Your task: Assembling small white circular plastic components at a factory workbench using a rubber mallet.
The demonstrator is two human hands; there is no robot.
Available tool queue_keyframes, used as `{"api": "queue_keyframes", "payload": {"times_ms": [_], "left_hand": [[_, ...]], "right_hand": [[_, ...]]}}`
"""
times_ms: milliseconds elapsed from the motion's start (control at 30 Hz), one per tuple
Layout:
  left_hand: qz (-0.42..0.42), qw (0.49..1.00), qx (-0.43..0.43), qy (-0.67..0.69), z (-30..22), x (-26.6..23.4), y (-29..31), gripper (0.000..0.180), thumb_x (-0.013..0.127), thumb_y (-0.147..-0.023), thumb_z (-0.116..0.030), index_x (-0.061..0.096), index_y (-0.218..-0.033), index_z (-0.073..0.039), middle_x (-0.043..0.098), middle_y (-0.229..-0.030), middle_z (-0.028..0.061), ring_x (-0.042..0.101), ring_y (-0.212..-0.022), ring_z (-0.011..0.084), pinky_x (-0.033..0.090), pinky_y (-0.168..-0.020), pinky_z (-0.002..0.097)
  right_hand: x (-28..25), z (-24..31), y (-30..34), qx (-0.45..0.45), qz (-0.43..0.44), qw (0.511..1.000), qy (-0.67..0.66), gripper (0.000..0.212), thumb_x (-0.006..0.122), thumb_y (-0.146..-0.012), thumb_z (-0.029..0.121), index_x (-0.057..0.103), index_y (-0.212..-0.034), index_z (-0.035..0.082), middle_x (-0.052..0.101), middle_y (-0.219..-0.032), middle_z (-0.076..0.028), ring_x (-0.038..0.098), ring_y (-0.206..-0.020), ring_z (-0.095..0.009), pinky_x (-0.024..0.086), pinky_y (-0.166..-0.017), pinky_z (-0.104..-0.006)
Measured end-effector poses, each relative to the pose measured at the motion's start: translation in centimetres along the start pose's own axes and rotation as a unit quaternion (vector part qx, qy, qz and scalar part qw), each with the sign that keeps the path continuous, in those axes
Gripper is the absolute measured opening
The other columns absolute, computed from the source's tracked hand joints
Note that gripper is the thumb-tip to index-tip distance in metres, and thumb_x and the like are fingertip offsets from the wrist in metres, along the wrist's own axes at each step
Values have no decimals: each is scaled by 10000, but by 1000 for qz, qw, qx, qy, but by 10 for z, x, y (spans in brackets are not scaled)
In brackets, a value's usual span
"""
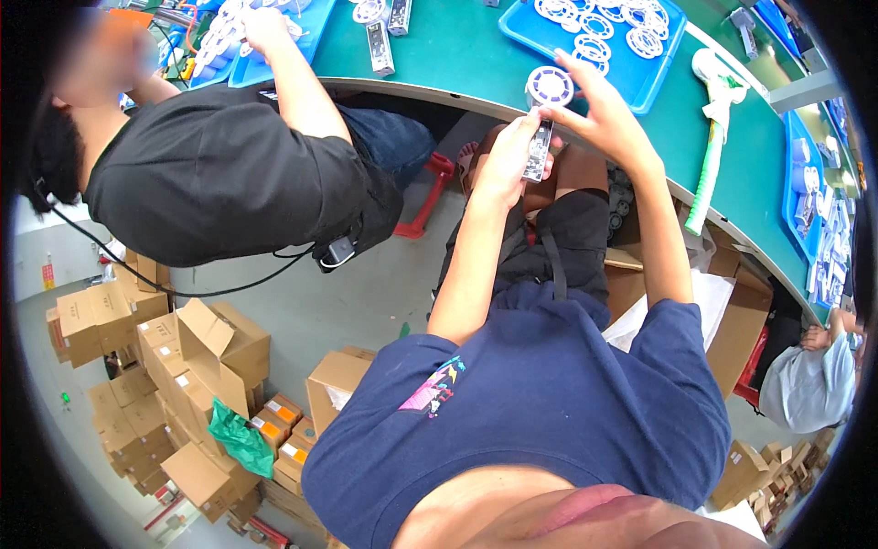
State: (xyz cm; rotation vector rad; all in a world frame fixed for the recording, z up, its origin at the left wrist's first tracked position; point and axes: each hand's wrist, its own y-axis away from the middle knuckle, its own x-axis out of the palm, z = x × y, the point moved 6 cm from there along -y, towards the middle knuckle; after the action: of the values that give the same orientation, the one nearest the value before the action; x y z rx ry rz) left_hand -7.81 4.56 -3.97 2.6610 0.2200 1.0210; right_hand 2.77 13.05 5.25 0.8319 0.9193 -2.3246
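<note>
Steady grip: the grey oblong housing with exposed circuitry is probably best kept firm in one palm, so that the round white slotted disc at its far end does not twist.
Finger placement: pressure seems safest on the disc's solid rim, shared between opposite sides; a push on the slotted centre or the bare circuitry could bend or soil a part.
Alignment: the disc is likely best kept square to the housing, with the joint between them in sight.
Left hand: closed around the housing, thumb along its upper part near the disc, fingers curled about the sides.
Right hand: spread, thumb at the lower edge of the disc, forefinger extended beside its upper edge; whether that fingertip touches cannot be told.
Housing and disc: in line with each other, held before the person at the near edge of the green worktop, disc end pointing away.
Blue plastic tray: on the worktop, just beyond the right hand, bearing loose flat white plastic rings.
Similar grey oblong unit: lying on the worktop, left of the hands.
</note>
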Motion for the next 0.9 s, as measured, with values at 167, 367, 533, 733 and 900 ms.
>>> {"api": "queue_keyframes", "payload": {"times_ms": [167, 367, 533, 733, 900], "left_hand": [[-5, 992, -15, -122, -19, -7, 5, 420, 460, -1016, -448, 597, -1068, -55, 682, -802, 61, 607, -553, 102, 505, -468, 237], [1, 959, -33, -281, -28, -2, -3, 503, 468, -1000, -496, 619, -954, -19, 638, -700, 33, 537, -477, 71, 428, -430, 200], [36, 933, -38, -356, -17, 14, 0, 514, 498, -978, -531, 603, -918, -32, 558, -666, -4, 445, -467, 49, 375, -433, 208], [123, 927, -60, -350, 32, 77, 2, 586, 519, -927, -584, 545, -735, -31, 535, -589, 27, 477, -441, 105, 402, -439, 262], [217, 892, -47, -394, 61, 127, -7, 551, 614, -880, -550, 564, -797, -8, 522, -607, 27, 518, -464, 108, 455, -468, 243]], "right_hand": [[-92, -31, 11, 108, -167, 969, 149, 539, 718, -872, 351, 584, -1234, -25, 621, -1180, -206, 599, -1109, -320, 458, -971, -379], [-171, -172, 86, 355, -85, 795, 484, 645, 617, -872, 536, 525, -1250, 22, 597, -1110, -255, 582, -1013, -433, 486, -883, -494], [-197, -209, 119, 302, -109, 867, 382, 668, 658, -858, 447, 449, -1344, 38, 658, -972, -213, 669, -895, -355, 532, -782, -447], [-210, -117, 133, 345, -180, 921, -20, 481, 699, -889, 284, 515, -1239, 10, 598, -790, -33, 556, -600, -88, 438, -526, -238], [-228, -72, 147, 365, -205, 905, -74, 268, 679, -894, 191, 602, -1041, -19, 566, -744, -23, 553, -614, -85, 423, -501, -229]]}}
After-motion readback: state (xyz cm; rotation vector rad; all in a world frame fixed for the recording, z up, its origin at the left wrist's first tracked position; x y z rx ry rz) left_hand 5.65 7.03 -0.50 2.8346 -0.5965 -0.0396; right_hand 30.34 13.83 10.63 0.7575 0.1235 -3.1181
